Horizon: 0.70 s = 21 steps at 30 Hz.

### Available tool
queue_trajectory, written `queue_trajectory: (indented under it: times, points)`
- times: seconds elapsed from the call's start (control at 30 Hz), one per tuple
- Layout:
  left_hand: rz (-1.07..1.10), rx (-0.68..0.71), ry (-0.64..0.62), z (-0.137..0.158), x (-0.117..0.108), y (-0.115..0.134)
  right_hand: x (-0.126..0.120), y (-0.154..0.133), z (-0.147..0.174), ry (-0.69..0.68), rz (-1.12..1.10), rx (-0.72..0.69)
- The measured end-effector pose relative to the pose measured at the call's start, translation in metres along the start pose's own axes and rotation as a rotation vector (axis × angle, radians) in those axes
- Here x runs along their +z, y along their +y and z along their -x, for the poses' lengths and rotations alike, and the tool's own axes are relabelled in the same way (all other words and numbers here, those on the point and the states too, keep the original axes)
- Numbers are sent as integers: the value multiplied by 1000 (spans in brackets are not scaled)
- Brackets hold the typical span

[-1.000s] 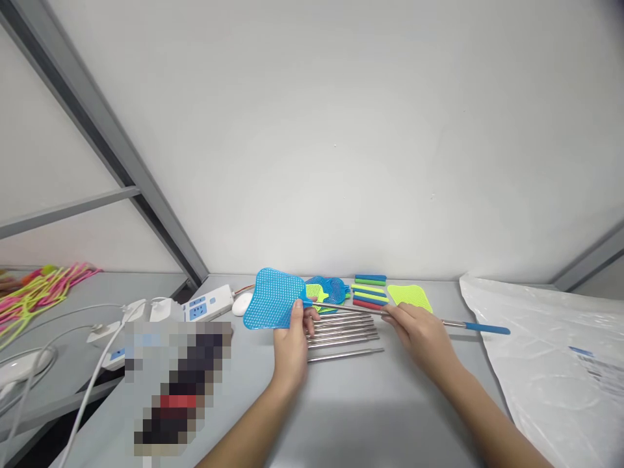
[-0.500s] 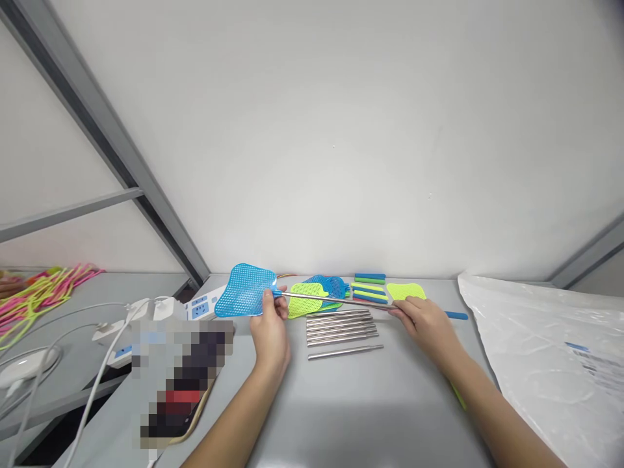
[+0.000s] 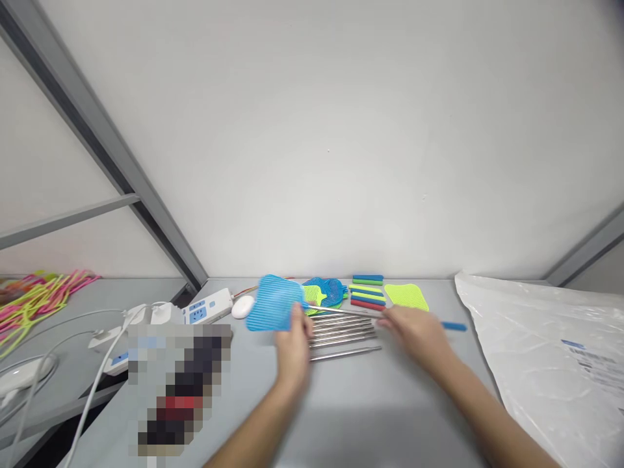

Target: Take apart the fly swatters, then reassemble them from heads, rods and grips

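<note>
My left hand [image 3: 294, 341] is closed around the neck of a blue fly swatter, just below its mesh head [image 3: 274, 303], which is motion-blurred. A thin metal rod [image 3: 346, 312] runs from that neck to my right hand [image 3: 414, 335], whose fingers pinch it. Past the right hand a blue handle [image 3: 454, 326] sticks out in line with the rod; the join is hidden by the hand. Beneath the rod, several loose metal rods [image 3: 344, 333] lie side by side on the grey table [image 3: 351, 403].
Behind the rods lie blue and yellow-green swatter heads [image 3: 334, 290], coloured handle grips [image 3: 368, 292] and a yellow-green head [image 3: 407, 297]. A white plastic bag [image 3: 546, 344] is at right. Leftward are a white mouse-shaped object [image 3: 242, 307], a power strip [image 3: 209, 305], cables and a blurred-out phone [image 3: 188, 390].
My left hand has moved right with the blue swatter head, and my right hand slightly left. The stretch of rod between them is shorter. The white mouse-shaped object is now uncovered.
</note>
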<state>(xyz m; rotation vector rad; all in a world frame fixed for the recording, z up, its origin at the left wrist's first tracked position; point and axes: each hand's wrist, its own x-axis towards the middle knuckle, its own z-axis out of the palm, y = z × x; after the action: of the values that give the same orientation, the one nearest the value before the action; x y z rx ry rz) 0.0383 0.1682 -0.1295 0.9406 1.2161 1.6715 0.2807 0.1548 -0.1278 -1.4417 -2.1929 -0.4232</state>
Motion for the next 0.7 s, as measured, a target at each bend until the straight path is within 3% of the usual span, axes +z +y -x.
queue_trajectory:
  times: [0.07, 0.13, 0.43, 0.5, 0.7]
  points:
    - [-37, -60, -98, 10, 5, -2, 3, -13, -2, -26, -29, -19]
    - [-91, -34, -111, 14, 7, -4, 4, -19, -3, -27, -32, 4]
    - [-1, -187, -322, 16, 7, -6, 7, -16, 0, -87, -139, 30]
    - [43, -189, -290, 14, 7, -4, 4, -17, 0, -83, -148, 30]
    - [340, -131, 4, -18, -6, 9, -2, 0, 1, -107, -138, 80]
